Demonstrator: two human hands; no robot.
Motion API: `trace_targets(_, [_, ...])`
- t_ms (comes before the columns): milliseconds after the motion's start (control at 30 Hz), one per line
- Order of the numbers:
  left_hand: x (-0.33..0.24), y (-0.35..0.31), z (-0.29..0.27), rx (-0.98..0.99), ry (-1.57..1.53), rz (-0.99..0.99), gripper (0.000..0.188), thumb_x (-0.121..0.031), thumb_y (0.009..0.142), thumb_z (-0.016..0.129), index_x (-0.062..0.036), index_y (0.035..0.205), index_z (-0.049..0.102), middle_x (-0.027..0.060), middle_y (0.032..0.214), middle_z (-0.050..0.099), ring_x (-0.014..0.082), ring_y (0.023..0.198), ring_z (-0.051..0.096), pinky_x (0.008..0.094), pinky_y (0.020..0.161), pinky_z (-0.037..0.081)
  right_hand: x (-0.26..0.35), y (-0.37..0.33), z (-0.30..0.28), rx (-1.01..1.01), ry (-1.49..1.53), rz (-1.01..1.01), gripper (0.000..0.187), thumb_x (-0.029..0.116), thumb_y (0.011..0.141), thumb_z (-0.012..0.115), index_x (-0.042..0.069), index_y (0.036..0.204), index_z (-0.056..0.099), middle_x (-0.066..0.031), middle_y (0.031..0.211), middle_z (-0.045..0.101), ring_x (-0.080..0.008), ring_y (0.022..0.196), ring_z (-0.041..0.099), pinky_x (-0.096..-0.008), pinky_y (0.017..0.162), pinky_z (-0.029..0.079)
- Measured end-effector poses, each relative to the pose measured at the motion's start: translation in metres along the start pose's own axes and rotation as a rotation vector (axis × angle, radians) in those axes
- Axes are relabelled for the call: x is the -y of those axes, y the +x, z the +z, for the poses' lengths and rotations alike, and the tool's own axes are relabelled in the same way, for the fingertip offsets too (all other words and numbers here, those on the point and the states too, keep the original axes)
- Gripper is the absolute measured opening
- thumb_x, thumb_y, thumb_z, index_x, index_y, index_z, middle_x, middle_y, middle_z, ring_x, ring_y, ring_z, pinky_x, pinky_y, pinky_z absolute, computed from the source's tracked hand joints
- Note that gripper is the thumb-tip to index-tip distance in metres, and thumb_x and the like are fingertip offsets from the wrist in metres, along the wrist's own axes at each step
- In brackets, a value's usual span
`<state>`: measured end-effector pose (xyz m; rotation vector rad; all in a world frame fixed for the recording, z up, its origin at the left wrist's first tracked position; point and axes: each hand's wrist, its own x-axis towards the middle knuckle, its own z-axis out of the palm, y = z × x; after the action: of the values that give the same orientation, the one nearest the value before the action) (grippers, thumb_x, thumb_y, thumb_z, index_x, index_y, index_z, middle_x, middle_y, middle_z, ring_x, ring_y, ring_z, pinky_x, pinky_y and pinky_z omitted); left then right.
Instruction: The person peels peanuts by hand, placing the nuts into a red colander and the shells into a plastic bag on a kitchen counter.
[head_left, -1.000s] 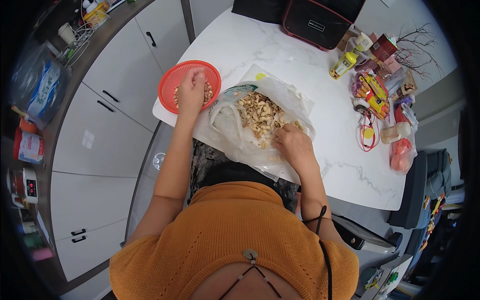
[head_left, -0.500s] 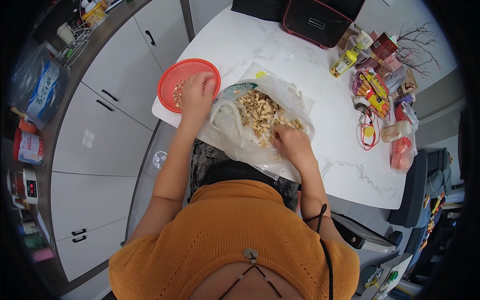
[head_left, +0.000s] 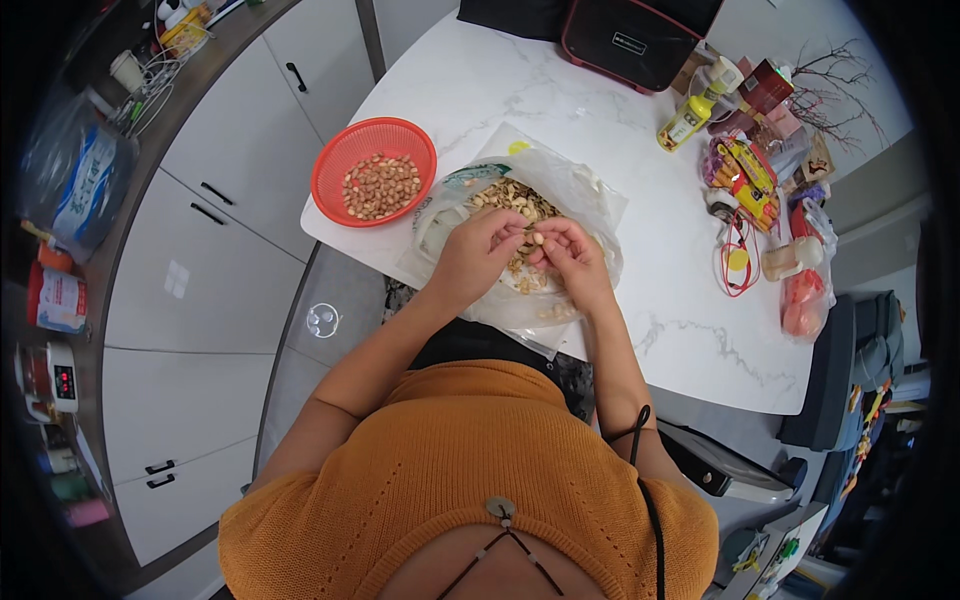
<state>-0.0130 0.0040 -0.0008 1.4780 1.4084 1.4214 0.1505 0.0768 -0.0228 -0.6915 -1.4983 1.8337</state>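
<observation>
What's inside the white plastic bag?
Peanut shells lie heaped in the plastic bag. The left hand and right hand block part of the heap from view; what lies beneath its top layer is covered and cannot be told.

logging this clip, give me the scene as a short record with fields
table: white, grey-veined
plastic bag: on the table, open, whitish, peanut shells inside
round basket: red, left of the bag, reddish-brown kernels inside
left hand: over the bag, grip unclear
right hand: over the bag, pinching a pale peanut
</observation>
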Motion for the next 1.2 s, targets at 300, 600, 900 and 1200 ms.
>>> trace_targets(300, [0.008, 0.001, 0.000, -0.020, -0.029, -0.021, 0.016, 0.001, 0.083, 0.055, 0.0027, 0.099, 0.058, 0.0068, 0.089, 0.056, 0.0101, 0.080, 0.055, 0.0211, 0.071, 0.046, -0.004, 0.000, -0.004, 0.039, 0.031, 0.001, 0.020, 0.011, 0.091, 0.048, 0.003, 0.108, 0.055, -0.0033, 0.090, 0.058, -0.0092, 0.074, 0.054, -0.0228, 0.067, 0.047])
trace_targets(600, [0.007, 0.001, 0.000, -0.025, -0.019, -0.025, 0.015, 0.000, 0.083, 0.056, 0.0029, 0.097, 0.057, 0.0066, 0.089, 0.056, 0.0099, 0.080, 0.056, 0.0211, 0.070, 0.046, -0.010, 0.001, -0.005, 0.020, 0.013, -0.025, 0.022, 0.007, 0.087, 0.054, 0.002, 0.109, 0.054, -0.0056, 0.091, 0.063, -0.0087, 0.069, 0.057, -0.0194, 0.061, 0.046])
trace_targets(900, [0.001, 0.000, 0.001, -0.026, -0.117, -0.039, 0.015, 0.001, 0.083, 0.055, 0.0031, 0.098, 0.058, 0.0067, 0.089, 0.056, 0.0098, 0.081, 0.056, 0.0209, 0.071, 0.047, -0.005, 0.000, 0.003, 0.022, -0.054, -0.002, 0.019, 0.014, 0.092, 0.047, 0.002, 0.107, 0.051, -0.0085, 0.097, 0.064, -0.0082, 0.064, 0.058, -0.0179, 0.054, 0.043])
trace_targets(1200, [0.010, 0.001, 0.002, -0.035, -0.025, -0.015, 0.014, 0.002, 0.083, 0.055, 0.0032, 0.097, 0.058, 0.0069, 0.089, 0.057, 0.0098, 0.080, 0.057, 0.0206, 0.069, 0.047, -0.005, -0.002, 0.005, -0.051, -0.020, -0.012, 0.011, 0.008, 0.089, 0.051, 0.003, 0.098, 0.052, -0.0082, 0.087, 0.064, -0.0070, 0.059, 0.055, -0.0174, 0.050, 0.041])
